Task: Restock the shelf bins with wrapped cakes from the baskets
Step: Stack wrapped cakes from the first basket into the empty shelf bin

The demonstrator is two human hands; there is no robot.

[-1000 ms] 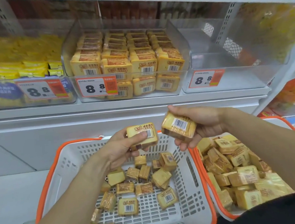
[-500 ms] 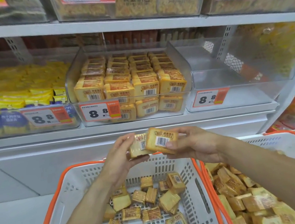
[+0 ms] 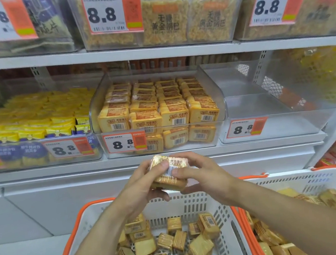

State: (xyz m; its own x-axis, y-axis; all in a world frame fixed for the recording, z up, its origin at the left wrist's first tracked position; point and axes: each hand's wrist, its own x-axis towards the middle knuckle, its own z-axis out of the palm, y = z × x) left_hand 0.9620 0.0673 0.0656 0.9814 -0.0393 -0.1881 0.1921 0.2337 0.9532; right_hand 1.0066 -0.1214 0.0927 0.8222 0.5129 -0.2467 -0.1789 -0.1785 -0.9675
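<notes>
Both cakes are now pressed into one stack [image 3: 169,172], left hand [image 3: 142,185] and right hand [image 3: 202,176] curled round it, probably heading for the middle bin [image 3: 217,91].

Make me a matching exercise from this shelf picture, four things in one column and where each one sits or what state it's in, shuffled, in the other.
Things:
1. held cakes
2. middle bin
3. right bin
4. left basket

Places or states:
A. clear, no stock visible inside
B. gripped between the left hand and the right hand
C. packed with rows of wrapped cakes
D. orange-rimmed, loose cakes scattered on its bottom

Pairs: 1-B, 2-C, 3-A, 4-D
</notes>
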